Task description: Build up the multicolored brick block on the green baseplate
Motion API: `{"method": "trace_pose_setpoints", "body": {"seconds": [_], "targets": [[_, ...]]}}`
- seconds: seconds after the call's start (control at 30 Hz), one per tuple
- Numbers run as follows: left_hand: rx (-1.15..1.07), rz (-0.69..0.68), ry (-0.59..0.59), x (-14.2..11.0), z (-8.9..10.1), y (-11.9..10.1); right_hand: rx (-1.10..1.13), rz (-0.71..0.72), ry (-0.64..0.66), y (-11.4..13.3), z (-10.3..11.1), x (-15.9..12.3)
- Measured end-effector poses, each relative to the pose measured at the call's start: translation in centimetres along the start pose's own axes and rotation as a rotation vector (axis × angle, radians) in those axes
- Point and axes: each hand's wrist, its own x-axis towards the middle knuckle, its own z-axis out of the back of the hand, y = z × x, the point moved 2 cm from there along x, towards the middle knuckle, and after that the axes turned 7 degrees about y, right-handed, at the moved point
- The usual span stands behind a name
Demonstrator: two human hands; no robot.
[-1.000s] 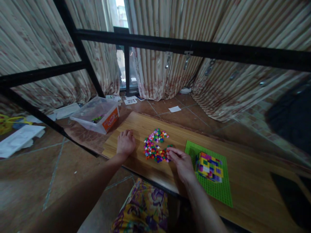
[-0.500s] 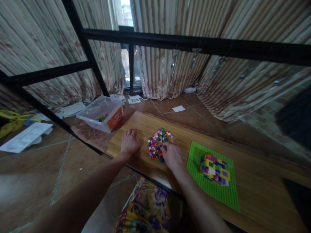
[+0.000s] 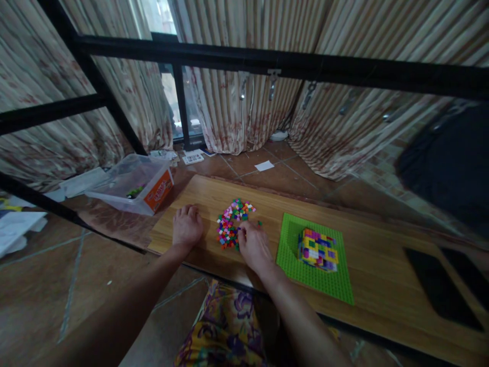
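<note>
A loose pile of small multicoloured building bricks (image 3: 228, 224) lies on the wooden board. My right hand (image 3: 255, 245) is at the pile's right edge, thumb and fingers pinched together around a small dark brick that is mostly hidden. Left of the pile, my left hand (image 3: 188, 225) rests on the wood, fingers laid down and holding nothing. To the right, a green baseplate (image 3: 286, 255) carries a blocky build of yellow, purple, red and white bricks (image 3: 318, 250). One green brick (image 3: 260, 223) sits apart, just beyond my right hand.
A clear plastic box (image 3: 126, 196) with an orange label and a few green pieces stands beyond the wooden board's (image 3: 367, 265) left end. Two flat black objects (image 3: 439, 285) lie at its right. Black metal bars (image 3: 229, 58) cross in front of the curtains. A large dark shape (image 3: 451, 158) is at right.
The view has swung right, so everything sits further left, and more of the board's right end shows. My right hand stays by the pile; a green brick now shows beyond it.
</note>
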Motion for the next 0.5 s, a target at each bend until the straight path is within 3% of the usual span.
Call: {"method": "trace_pose_setpoints", "body": {"seconds": [0.5], "targets": [[0.002, -0.032, -0.028, 0.24, -0.20, 0.31, -0.055, -0.071, 0.005, 0.13, -0.89, 0.55]]}}
